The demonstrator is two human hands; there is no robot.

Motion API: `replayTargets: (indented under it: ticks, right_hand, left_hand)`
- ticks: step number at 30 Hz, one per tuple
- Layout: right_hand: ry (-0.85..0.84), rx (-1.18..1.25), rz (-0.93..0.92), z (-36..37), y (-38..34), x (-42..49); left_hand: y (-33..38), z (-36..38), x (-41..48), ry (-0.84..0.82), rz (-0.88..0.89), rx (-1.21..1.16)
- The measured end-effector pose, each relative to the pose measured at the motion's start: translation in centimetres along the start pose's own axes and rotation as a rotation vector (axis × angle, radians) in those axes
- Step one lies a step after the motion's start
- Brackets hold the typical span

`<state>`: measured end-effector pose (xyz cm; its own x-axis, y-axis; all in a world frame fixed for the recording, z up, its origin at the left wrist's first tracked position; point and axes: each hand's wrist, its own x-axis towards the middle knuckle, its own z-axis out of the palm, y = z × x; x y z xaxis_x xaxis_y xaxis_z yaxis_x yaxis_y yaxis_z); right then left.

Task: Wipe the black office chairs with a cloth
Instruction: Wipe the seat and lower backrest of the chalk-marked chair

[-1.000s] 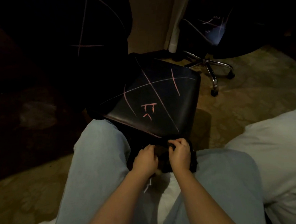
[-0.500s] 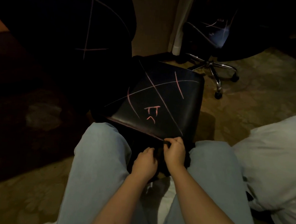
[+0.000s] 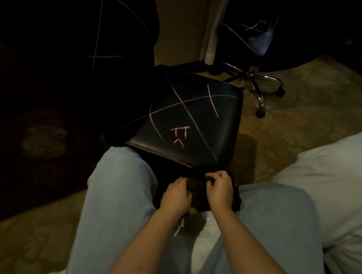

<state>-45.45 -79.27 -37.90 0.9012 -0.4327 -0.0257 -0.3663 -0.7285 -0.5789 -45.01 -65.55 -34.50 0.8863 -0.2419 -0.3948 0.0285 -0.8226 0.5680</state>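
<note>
While the cloth [image 3: 197,186] sits near the chair seat [image 3: 198,121], left hand [image 3: 176,197] and right hand [image 3: 220,189] grip it. Fingers: clamped on cloth.

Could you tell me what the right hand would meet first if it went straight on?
Probably the front edge of the black chair seat, just ahead of it. The right hand grips the dark cloth and points away from the body; depth is unclear in this dim light.
</note>
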Motion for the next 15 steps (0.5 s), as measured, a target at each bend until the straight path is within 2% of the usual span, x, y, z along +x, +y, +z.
replayTargets:
  ticks: [8, 15]
  right_hand:
    - [0.045, 0.099, 0.166, 0.0, -0.4, 0.5]
    - [-0.029, 0.131, 0.002, 2.0, -3.8, 1.3]
  left_hand:
    - [-0.4, -0.4, -0.2, 0.001, -0.016, -0.002]
    - [-2.1, -1.5, -0.6, 0.019, -0.071, 0.000]
